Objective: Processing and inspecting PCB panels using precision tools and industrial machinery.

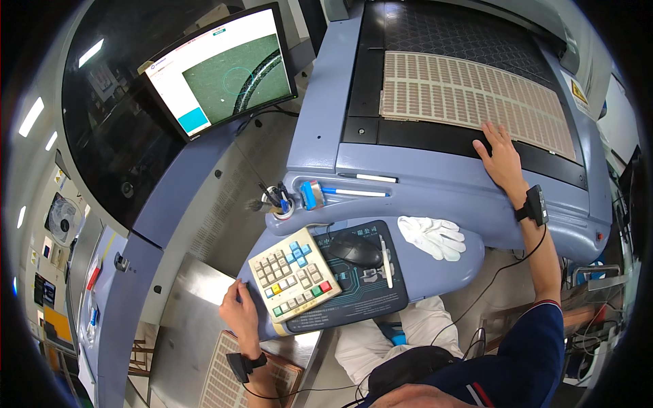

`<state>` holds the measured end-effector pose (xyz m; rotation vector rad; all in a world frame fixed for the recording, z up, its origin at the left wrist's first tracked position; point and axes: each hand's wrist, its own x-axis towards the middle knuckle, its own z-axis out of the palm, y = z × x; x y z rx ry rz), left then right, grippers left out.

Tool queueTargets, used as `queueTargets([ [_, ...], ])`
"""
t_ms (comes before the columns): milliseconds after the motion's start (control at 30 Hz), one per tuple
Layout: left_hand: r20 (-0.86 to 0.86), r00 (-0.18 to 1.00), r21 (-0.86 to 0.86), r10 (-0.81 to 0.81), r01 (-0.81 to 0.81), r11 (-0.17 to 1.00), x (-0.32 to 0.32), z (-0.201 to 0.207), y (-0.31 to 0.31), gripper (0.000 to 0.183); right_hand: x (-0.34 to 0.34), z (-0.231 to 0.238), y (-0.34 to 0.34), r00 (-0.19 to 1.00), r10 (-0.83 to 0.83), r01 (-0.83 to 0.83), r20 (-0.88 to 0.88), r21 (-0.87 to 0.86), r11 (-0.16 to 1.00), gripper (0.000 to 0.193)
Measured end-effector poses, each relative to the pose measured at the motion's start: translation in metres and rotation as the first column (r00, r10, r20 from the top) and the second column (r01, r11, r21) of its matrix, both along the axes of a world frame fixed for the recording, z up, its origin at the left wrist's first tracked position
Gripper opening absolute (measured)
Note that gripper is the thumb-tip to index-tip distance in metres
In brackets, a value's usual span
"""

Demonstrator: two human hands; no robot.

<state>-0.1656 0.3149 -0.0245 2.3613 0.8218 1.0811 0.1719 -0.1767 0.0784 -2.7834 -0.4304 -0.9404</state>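
My right hand [502,160] lies flat with its fingers spread, its fingertips at the near edge of a large panel [469,88] printed with rows of small copper-coloured rectangles. The panel lies on the black bed [428,132] of a blue-grey machine. My left hand [239,313] is beside the left edge of a beige keypad [294,275] with coloured keys. Its fingers are loosely bent and nothing shows in them. Below that hand, partly covered by my forearm, similar panels [218,370] lie on a metal surface.
A black mouse [356,249] and a white pen [386,262] lie on a dark mat [340,309]. White gloves [432,236] rest to their right. A pen cup [280,204], a blue brush-like tool [313,195] and markers [368,178] sit behind. A monitor [224,75] shows a magnified dark curve.
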Motion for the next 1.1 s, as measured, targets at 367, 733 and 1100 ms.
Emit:
queueTargets([
  [367,-0.096,0.993,0.068,-0.065,0.072,0.995,-0.010,0.005,-0.005,0.019,-0.054,-0.038,0.007,1.000,0.002,-0.003,-0.008,-0.044,0.999,0.055],
  [733,-0.127,0.988,0.200,-0.084,0.108,0.974,-0.008,0.000,-0.013,0.013,-0.101,-0.061,0.010,0.988,-0.098,0.100,0.118,-0.009,0.995,0.045],
  [1100,-0.184,0.978,0.173,-0.097,0.129,0.976,-0.010,0.001,-0.014,0.018,-0.098,-0.066,0.010,0.976,-0.067,0.052,0.206,0.076,0.996,0.036],
])
